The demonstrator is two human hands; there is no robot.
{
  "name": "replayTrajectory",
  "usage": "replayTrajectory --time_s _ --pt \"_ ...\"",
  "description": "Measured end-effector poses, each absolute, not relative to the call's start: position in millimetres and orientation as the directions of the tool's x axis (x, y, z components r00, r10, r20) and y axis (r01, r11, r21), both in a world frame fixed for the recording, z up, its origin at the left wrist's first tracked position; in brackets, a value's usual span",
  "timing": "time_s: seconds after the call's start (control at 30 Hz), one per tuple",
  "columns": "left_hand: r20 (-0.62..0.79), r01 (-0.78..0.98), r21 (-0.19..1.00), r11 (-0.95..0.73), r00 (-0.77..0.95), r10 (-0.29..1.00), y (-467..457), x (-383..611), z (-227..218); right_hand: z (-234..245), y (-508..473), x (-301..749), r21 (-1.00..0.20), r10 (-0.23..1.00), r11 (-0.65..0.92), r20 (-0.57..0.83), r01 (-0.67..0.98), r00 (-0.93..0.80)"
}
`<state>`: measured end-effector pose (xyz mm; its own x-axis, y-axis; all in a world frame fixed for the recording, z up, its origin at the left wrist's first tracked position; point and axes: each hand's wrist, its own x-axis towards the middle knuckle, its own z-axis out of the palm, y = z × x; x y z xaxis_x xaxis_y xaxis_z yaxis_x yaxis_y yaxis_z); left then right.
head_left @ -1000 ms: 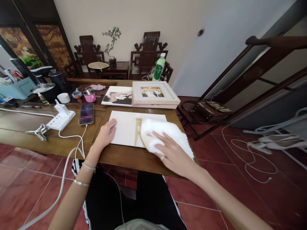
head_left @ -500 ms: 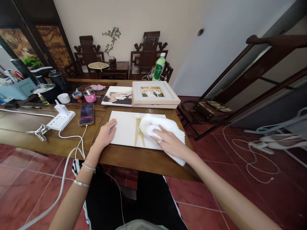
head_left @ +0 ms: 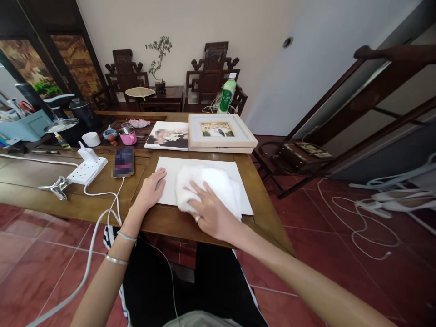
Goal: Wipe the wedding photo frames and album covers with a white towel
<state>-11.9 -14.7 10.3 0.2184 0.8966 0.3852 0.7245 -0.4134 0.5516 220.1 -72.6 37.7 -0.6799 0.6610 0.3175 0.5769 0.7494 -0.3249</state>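
Note:
A flat white panel (head_left: 167, 181) lies on the wooden table in front of me. My left hand (head_left: 150, 188) rests on the panel's left edge, fingers stretched out, with nothing in it. On the panel, a bunched white towel (head_left: 218, 179) is gripped and pressed down under my right hand (head_left: 210, 209), whose fingers are partly spread over it. The towel hides the middle of the panel, where a gold-coloured stand piece showed earlier.
Beyond the panel are a photo print (head_left: 168, 136) and a framed picture (head_left: 221, 131) on a box. To the left lie a phone (head_left: 123, 162), a power strip (head_left: 88, 170), a pink cup (head_left: 127, 135) and cables. A green bottle (head_left: 226, 94) stands behind the frame.
My right hand has slid the towel leftward and slightly nearer to me, covering the gold-coloured piece and baring the panel's right end. The left hand has stayed in place.

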Motion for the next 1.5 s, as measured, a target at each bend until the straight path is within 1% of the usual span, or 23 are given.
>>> replayTrajectory --time_s 0.1,0.2,0.53,0.63,0.7,0.83,1.0,1.1,1.17,1.3,1.5 --pt "0.384 0.730 0.546 -0.411 0.218 0.897 -14.9 -11.8 10.8 44.9 -91.2 224.8 -0.326 0.576 0.810 0.285 0.488 -0.766" --pt "0.375 0.736 0.544 -0.403 0.217 0.901 -15.2 -11.6 11.7 49.6 -85.6 230.6 -0.332 0.546 0.826 0.268 0.456 -0.794" --pt "0.364 0.726 0.558 -0.402 0.221 0.905 -13.5 -12.6 9.8 37.0 12.5 218.7 -0.254 0.674 0.739 0.284 0.624 -0.682" --pt "0.360 0.727 0.560 -0.398 0.219 0.907 -12.8 -12.8 8.8 36.4 24.3 212.5 -0.247 0.707 0.707 0.284 0.663 -0.648" --pt "0.360 0.723 0.564 -0.400 0.221 0.906 -13.0 -12.4 8.8 37.5 18.5 209.5 -0.236 0.702 0.711 0.279 0.662 -0.655" --pt "0.363 0.718 0.567 -0.404 0.222 0.905 -14.0 -11.6 9.6 40.8 -21.0 204.9 -0.226 0.653 0.758 0.267 0.612 -0.709" --pt "0.372 0.729 0.545 -0.414 0.232 0.899 -13.9 -12.7 9.5 47.2 -76.6 204.2 -0.268 0.552 0.828 0.236 0.493 -0.799" --pt "0.379 0.727 0.539 -0.424 0.240 0.894 -13.2 -13.6 9.0 50.6 -83.3 211.6 -0.292 0.487 0.860 0.219 0.419 -0.846" --pt "0.375 0.727 0.541 -0.423 0.241 0.895 -13.0 -13.7 8.8 51.0 -74.2 219.7 -0.307 0.468 0.868 0.242 0.390 -0.850" --pt "0.364 0.726 0.556 -0.404 0.224 0.904 -13.2 -13.0 8.6 46.5 -37.8 231.2 -0.304 0.511 0.851 0.292 0.428 -0.808" --pt "0.370 0.721 0.563 -0.404 0.218 0.903 -13.5 -12.9 8.4 37.6 4.8 209.1 -0.238 0.659 0.751 0.307 0.615 -0.686"
